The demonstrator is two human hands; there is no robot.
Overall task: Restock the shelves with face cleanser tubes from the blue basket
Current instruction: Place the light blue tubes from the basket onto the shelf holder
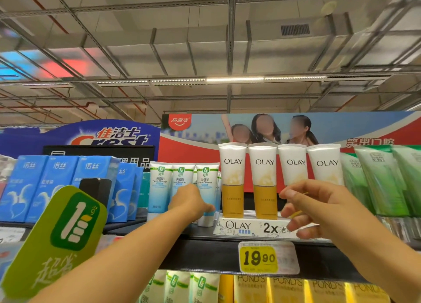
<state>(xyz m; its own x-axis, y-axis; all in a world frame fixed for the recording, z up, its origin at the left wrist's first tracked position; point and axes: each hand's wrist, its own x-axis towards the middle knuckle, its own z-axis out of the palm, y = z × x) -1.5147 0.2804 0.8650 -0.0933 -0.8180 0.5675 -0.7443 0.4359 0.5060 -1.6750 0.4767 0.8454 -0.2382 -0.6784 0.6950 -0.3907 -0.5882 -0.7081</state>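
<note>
At frame centre, the left hand (190, 202) gripped a blue Face Cleaner tube (206, 195), seating it in its row; the right hand (312, 208) hovered loosely open, empty, before the Olay tubes (232, 179). Next, probably release and straighten.

You've got the top shelf (205, 252) carrying blue boxes (59, 186), Face Cleaner tubes (159, 184), an Olay tray (248, 228), green tubes (382, 184).

A yellow price tag (259, 258) with the number 19.90 sticks to the front edge of the dark shelf (211, 252). Blue boxes (59, 186) stand in a row on the left. A big green sign (57, 241) with a thumbs-up leans in front of them. Behind is a blue Crest sign (109, 135) and a red and blue poster (284, 129) with three people. Long lights (234, 79) and grey pipes hang from the ceiling.
</note>
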